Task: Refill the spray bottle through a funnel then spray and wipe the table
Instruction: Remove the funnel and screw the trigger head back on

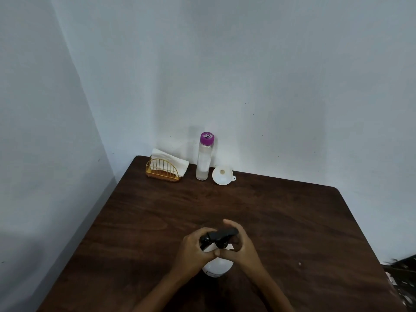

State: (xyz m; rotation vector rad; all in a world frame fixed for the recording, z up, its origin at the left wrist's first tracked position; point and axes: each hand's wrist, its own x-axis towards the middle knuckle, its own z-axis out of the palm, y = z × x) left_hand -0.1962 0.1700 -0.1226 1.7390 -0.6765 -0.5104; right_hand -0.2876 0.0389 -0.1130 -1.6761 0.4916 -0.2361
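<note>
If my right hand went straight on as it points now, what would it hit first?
Your right hand grips the spray bottle by its trigger head, so it meets that first; beyond, likely the left hand.

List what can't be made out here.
Head view only:
Spray bottle neck: hidden by left hand and right hand; whether the head is loosened is unclear.
Its label print: too small.
Tall bottle fill level: blurred.
Dark clutter at right: cut off by the edge.
</note>
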